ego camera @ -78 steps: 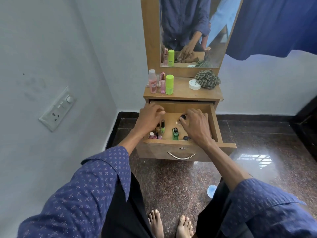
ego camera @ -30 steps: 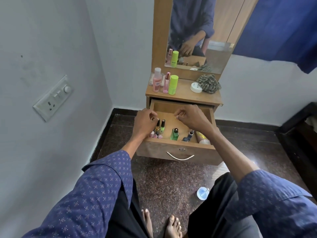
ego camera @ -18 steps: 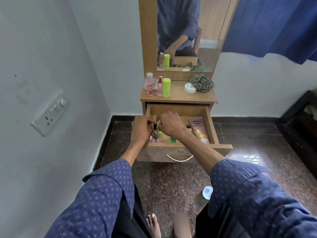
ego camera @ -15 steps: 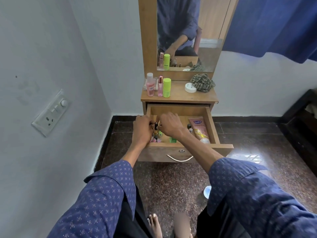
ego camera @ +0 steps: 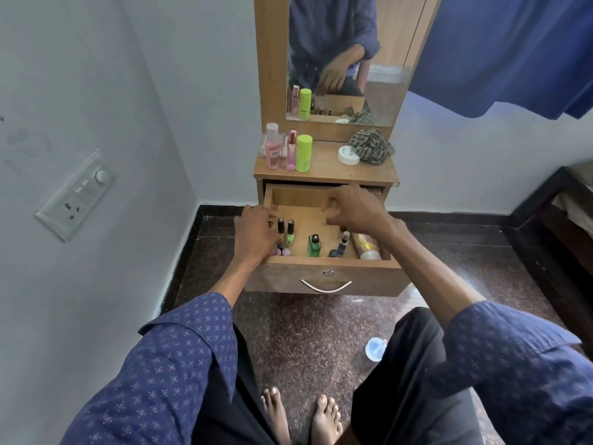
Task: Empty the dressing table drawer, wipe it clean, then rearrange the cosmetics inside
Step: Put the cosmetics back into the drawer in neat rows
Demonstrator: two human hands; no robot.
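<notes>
Head view, the only one. Open drawer [ego camera: 324, 263] at centre frame, pulled out toward the bottom edge under the dressing table top [ego camera: 324, 171].

Left hand [ego camera: 253, 234] at the drawer's left wall, fingers curled down among the small upright bottles crowded in the left front corner. Whether closed on one of them: cannot tell, fingertips hidden behind the knuckles. Two dark-capped nail polish bottles [ego camera: 285, 231] upright just right of that hand, touching or nearly so; long axes vertical, caps toward the top of the frame.

Right hand [ego camera: 353, 210] raised above the drawer's right half, fingers loosely bent and apart, thumb spread, nothing visibly held. Directly below it and toward the bottom of the frame: green bottle [ego camera: 313, 245] upright near the front wall at centre, a dark-capped vial [ego camera: 342, 242] leaning just right of it, and a tube [ego camera: 365, 247] lying flat along the right wall, long axis running front to back.

Judgement: rearranging in progress. Green bottle nearer the right hand, between the two hands but well clear of the left cluster; a top-down pinch on its cap suits its vertical axis.

Pink bottle [ego camera: 272, 149], slim pink spray [ego camera: 291, 150], lime stick [ego camera: 304, 154], white jar [ego camera: 348, 155] and cloth [ego camera: 370, 146] on the table top, upper centre.
</notes>
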